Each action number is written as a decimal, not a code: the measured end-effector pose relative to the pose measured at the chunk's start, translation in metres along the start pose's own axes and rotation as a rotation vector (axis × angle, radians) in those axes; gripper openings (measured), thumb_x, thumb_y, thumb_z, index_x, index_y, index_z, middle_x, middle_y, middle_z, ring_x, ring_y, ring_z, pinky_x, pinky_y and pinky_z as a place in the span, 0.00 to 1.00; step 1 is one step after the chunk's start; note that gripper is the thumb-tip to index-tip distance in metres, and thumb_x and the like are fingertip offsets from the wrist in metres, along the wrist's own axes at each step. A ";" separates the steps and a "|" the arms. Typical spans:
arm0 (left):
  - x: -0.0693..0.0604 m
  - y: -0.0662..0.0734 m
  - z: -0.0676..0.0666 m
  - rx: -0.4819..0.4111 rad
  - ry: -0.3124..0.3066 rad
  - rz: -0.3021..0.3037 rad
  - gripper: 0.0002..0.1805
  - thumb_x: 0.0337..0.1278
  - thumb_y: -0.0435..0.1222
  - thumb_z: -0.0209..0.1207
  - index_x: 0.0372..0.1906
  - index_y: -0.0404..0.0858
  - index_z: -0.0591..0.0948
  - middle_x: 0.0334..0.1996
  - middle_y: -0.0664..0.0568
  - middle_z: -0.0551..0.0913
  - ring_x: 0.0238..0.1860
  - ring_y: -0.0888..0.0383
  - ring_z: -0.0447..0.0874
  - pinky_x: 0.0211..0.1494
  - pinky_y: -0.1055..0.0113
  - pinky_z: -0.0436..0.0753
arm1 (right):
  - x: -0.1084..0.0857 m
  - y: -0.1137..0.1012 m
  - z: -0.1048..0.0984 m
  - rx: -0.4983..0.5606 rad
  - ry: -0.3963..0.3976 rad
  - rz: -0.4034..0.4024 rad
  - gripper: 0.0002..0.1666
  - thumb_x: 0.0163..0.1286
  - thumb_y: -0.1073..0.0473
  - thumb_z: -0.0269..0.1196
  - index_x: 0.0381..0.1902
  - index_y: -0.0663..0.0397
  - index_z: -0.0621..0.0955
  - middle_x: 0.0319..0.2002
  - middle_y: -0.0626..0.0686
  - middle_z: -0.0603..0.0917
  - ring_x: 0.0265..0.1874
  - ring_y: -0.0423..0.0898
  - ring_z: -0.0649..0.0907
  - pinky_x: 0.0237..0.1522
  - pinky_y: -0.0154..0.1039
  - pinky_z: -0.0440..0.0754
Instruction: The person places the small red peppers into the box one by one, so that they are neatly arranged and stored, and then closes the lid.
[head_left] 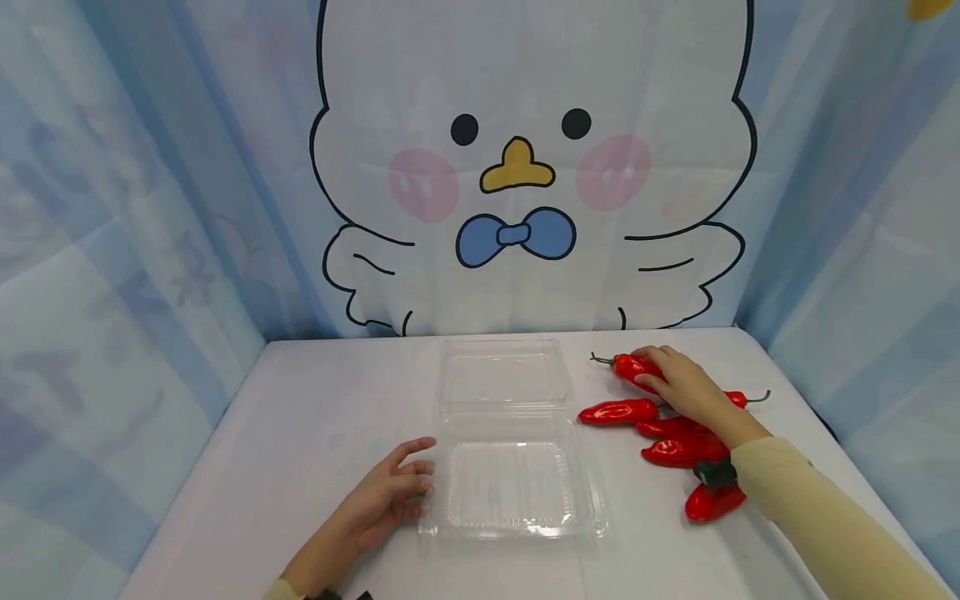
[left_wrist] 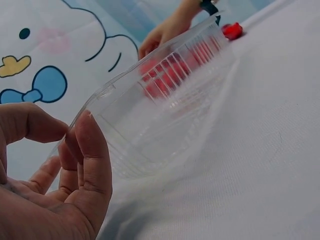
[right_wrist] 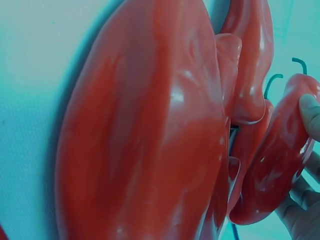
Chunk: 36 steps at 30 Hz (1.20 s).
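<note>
Plainly, we have the farthest red chili pepper in our right hand, pinched round its body between thumb and fingers, its stem pointing left. Our left hand nips the left rim of a clear plastic clamshell, which lies open with its lid toward the cartoon backdrop. White tabletop shows between pepper and clamshell, its back edge just beyond both. More red peppers cluster below our right hand, one near the clamshell's right side, others partly under our sleeve.
</note>
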<state>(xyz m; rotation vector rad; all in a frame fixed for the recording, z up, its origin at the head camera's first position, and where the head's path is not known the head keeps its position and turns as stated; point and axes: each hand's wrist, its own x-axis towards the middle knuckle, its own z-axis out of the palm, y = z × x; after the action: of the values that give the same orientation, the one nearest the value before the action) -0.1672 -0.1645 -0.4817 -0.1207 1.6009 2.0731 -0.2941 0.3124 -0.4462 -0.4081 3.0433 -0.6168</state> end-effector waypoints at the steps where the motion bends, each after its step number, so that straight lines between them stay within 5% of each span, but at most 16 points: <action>1: -0.001 -0.001 0.000 0.000 0.000 0.005 0.38 0.63 0.26 0.56 0.77 0.38 0.57 0.44 0.55 0.76 0.37 0.63 0.80 0.37 0.68 0.83 | 0.000 0.000 0.000 0.000 0.000 0.000 0.32 0.75 0.54 0.64 0.71 0.57 0.69 0.63 0.69 0.75 0.59 0.66 0.77 0.59 0.70 0.77; 36: -0.004 -0.008 0.005 -0.068 0.019 0.020 0.36 0.63 0.25 0.55 0.75 0.40 0.59 0.40 0.58 0.77 0.33 0.64 0.78 0.35 0.71 0.82 | -0.011 -0.047 -0.001 0.011 -0.045 -0.083 0.32 0.75 0.53 0.65 0.72 0.51 0.70 0.65 0.65 0.77 0.60 0.63 0.78 0.58 0.65 0.80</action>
<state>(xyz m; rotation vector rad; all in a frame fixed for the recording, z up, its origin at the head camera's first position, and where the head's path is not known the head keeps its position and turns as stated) -0.1592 -0.1599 -0.4856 -0.1496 1.5494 2.1484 -0.2715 0.2737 -0.4271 -0.5430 2.9922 -0.6193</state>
